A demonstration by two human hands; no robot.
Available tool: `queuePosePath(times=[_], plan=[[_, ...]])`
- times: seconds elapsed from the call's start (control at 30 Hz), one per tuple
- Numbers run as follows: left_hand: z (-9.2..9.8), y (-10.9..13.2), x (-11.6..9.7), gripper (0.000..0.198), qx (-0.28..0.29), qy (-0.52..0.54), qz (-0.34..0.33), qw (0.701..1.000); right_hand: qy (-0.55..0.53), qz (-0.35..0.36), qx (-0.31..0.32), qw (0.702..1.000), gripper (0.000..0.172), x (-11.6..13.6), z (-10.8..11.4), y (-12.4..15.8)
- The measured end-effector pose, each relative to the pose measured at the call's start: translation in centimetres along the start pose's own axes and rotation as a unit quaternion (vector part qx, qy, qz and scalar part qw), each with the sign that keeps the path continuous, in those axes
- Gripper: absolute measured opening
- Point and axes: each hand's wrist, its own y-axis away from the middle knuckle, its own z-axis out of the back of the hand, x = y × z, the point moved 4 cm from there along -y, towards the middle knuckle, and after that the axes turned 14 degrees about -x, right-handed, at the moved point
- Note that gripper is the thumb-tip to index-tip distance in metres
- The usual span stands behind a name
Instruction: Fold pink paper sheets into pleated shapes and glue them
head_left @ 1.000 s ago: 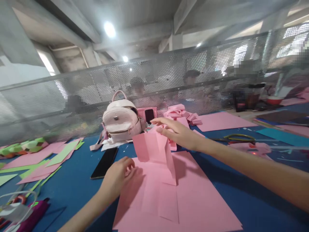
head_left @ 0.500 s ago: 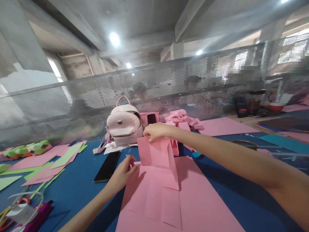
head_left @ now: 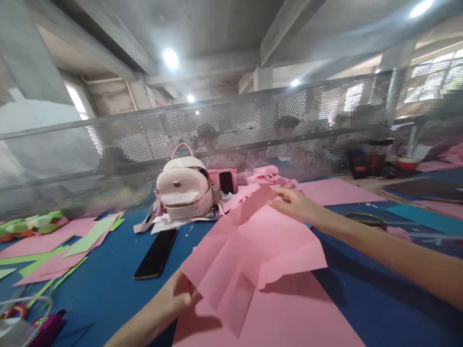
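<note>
A creased pink paper sheet (head_left: 253, 246) is lifted off the blue table (head_left: 108, 279) between my two hands. My left hand (head_left: 170, 303) pinches its near left edge, fingers closed on it. My right hand (head_left: 294, 205) holds the far upper edge with fingers closed over the paper. Beneath it lies another flat pink sheet (head_left: 289, 318).
A black phone (head_left: 156, 254) lies left of the paper. A pale pink backpack (head_left: 184, 190) stands behind it, with folded pink paper pieces (head_left: 267, 176) beside. Green and pink offcuts (head_left: 65, 241) lie at left. Scissors (head_left: 365, 219) rest at right. A perforated metal screen (head_left: 108, 144) with people behind it bounds the table.
The folded upright paper has been opened out and lifted off the table. My right hand moved right and back with the far edge; my left hand slid nearer along the near edge.
</note>
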Motion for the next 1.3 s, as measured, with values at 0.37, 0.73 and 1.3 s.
queuePosePath(times=[0.37, 0.73, 1.3], plan=[[-2.3, 0.4, 1.1, 0.059, -0.198, -0.036, 0.010, 0.980, -0.405, -0.352, -0.026, 0.844, 0.023, -1.5, -2.0, 7.2], [0.6, -3.7, -1.3, 0.035, -0.279, 0.000, -0.055, 0.959, -0.324, -0.327, 0.178, 0.870, 0.066, -3.3, -4.5, 10.8], [-0.7, -6.1, 1.2, 0.043, -0.216, 0.018, -0.004, 0.976, -0.134, -0.124, 0.124, 0.975, 0.030, -4.2, -8.9, 7.0]])
